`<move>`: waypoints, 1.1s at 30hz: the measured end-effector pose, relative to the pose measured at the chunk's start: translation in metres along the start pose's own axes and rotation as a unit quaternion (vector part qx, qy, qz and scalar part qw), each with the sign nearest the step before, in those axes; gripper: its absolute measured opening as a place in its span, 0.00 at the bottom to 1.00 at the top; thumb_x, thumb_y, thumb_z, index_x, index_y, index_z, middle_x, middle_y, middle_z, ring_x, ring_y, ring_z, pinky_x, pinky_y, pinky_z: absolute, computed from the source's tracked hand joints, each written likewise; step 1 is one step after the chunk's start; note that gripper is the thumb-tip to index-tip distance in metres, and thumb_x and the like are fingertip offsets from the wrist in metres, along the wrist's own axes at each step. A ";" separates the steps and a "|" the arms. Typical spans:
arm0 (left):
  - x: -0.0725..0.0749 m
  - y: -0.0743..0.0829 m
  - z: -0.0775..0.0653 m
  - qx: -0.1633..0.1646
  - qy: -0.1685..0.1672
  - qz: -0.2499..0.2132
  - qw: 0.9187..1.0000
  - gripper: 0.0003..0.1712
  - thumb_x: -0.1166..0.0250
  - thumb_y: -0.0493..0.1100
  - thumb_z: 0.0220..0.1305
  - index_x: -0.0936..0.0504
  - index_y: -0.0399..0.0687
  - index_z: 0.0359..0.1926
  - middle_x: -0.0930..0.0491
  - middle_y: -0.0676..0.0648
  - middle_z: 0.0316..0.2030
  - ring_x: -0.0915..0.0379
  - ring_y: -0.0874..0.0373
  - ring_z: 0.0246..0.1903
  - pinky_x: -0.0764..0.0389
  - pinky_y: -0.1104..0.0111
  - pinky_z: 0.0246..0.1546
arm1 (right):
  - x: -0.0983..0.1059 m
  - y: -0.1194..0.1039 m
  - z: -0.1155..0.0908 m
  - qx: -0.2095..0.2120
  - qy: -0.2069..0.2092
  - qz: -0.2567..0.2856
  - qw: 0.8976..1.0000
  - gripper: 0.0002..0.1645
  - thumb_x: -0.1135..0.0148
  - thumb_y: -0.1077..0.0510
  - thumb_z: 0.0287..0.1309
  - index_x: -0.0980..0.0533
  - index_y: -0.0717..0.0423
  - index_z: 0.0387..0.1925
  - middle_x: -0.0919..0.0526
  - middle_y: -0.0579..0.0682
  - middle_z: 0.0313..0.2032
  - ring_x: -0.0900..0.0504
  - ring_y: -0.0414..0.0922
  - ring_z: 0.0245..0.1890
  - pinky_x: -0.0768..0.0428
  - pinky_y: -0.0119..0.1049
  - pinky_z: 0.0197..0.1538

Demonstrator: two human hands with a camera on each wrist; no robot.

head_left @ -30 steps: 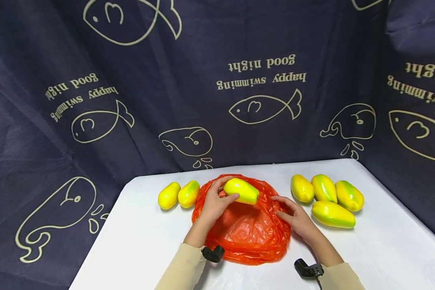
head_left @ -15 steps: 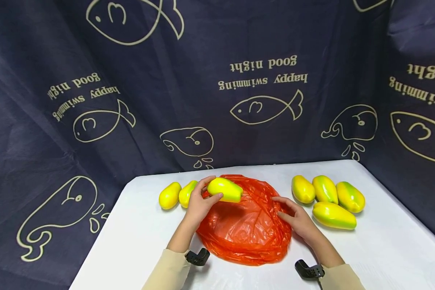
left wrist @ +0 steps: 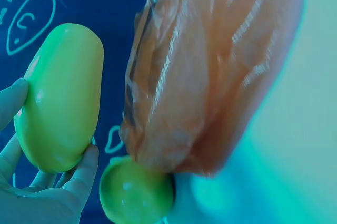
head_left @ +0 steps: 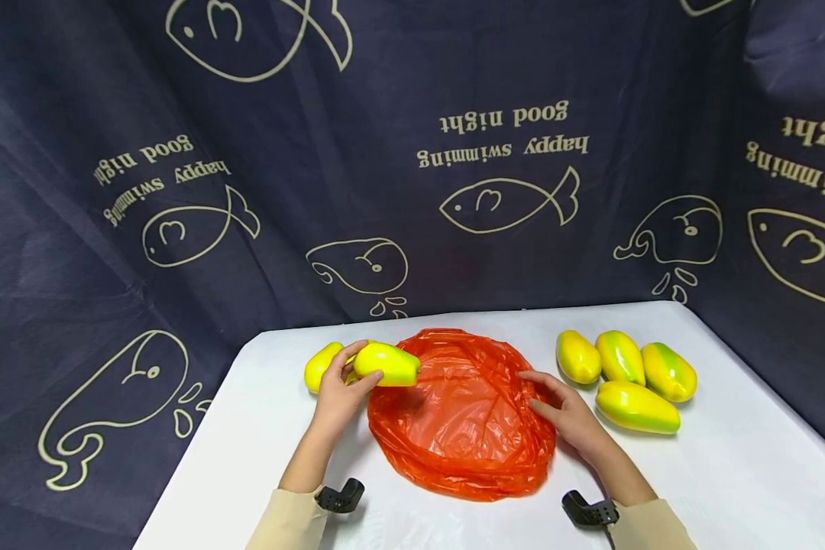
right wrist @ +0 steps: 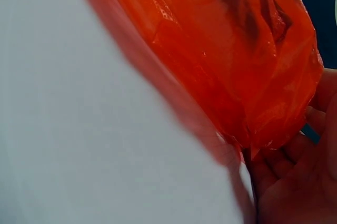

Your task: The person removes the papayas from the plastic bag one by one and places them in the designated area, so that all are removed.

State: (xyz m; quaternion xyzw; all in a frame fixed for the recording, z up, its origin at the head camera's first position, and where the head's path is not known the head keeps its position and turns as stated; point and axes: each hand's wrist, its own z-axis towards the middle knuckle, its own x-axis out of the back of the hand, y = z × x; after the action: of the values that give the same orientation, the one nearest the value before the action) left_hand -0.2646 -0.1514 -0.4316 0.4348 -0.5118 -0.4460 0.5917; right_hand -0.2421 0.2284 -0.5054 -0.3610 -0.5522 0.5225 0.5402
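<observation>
My left hand (head_left: 340, 393) holds a yellow-green papaya (head_left: 387, 364) between thumb and fingers, left of the red plastic bag (head_left: 467, 412). In the left wrist view the papaya (left wrist: 63, 97) stands nearly upright in the grip. Behind the held fruit, another papaya (head_left: 321, 367) shows at the table's left; a further one is mostly hidden. The bag lies with its mouth spread wide and its rim bunched around. Against the bag's right side rests my right hand (head_left: 569, 412), fingers and thumb apart; the right wrist view shows the fingers (right wrist: 295, 150) along the outside of the film.
Several papayas lie grouped right of the bag, the nearest papaya (head_left: 638, 407) lying sideways in front of the others. All rest on a white table (head_left: 715, 489). A dark blue curtain (head_left: 385, 153) with fish and whale drawings hangs behind and at both sides.
My left hand has carried the papaya leftward, from above the bag to its left edge, in front of the papayas there. The right hand stays at the bag's right side.
</observation>
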 end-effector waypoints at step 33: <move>0.049 -0.034 -0.021 0.014 0.034 0.003 0.999 0.36 0.30 0.38 0.62 0.32 0.49 0.70 0.39 0.44 0.72 0.36 0.43 0.67 0.24 0.86 0.43 | -0.001 -0.001 0.000 -0.015 0.001 0.001 1.000 0.29 0.41 0.62 0.66 0.31 0.52 0.68 0.32 0.59 0.70 0.32 0.55 0.67 0.21 0.23 0.56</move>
State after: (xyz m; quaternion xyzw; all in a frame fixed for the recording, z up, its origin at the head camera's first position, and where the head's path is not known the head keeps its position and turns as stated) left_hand -0.2432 -0.2059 -0.4563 0.4562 -0.4988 -0.4221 0.6041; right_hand -0.2418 0.2271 -0.5046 -0.3706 -0.5590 0.5143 0.5345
